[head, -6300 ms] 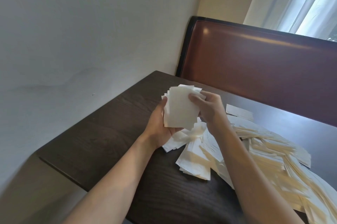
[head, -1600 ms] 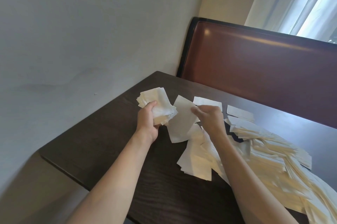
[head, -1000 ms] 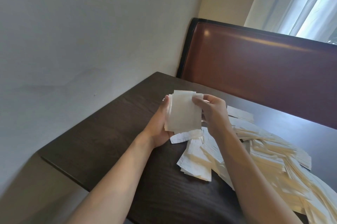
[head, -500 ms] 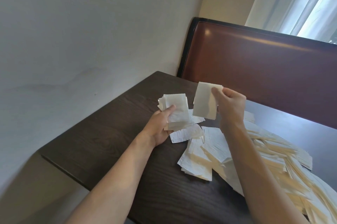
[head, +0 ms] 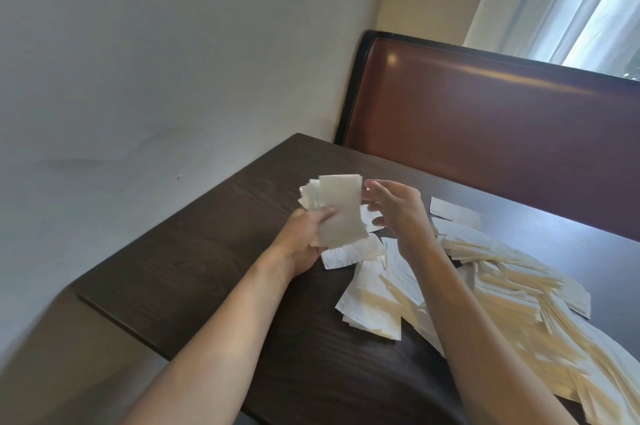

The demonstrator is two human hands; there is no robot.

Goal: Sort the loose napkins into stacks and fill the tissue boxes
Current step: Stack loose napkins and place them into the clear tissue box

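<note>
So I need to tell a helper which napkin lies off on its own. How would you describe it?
On the dark table, beyond the big napkin heap toward the red-brown bench back, one napkin lies flat. Bare tabletop surrounds most of it, unlike the overlapping rest.

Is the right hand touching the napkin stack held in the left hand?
Cannot tell. In the head view the right hand fingertips meet the stack edge; blur hides contact.
</note>
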